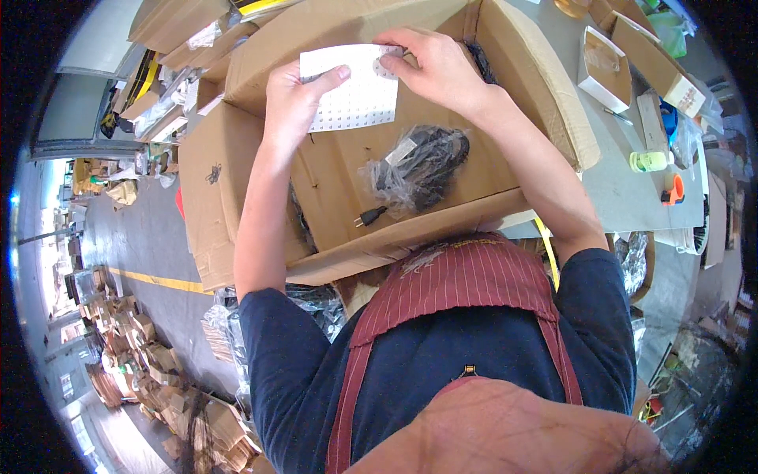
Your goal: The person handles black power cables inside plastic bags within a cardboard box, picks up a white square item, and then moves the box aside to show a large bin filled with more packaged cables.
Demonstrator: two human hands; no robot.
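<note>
Over a large open cardboard box [339, 213], I hold up a white sheet [355, 99] covered with rows of small dark marks, perhaps stickers. My left hand [296, 95] pinches its left side, thumb lying on the front. At the sheet's upper right corner, my right hand [430, 63] has its thumb and fingers closed on the edge. Inside the box, below the sheet, lies a black power cord [430, 170] bundled in clear plastic wrap. Its plug [371, 216] sticks out toward me.
On the grey table to the right are a white open carton [604, 67], a green bottle [649, 161] and an orange tape roll [673, 189]. Stacks of flattened cardboard [126, 347] stand on the floor at left, beyond a yellow floor line [158, 280].
</note>
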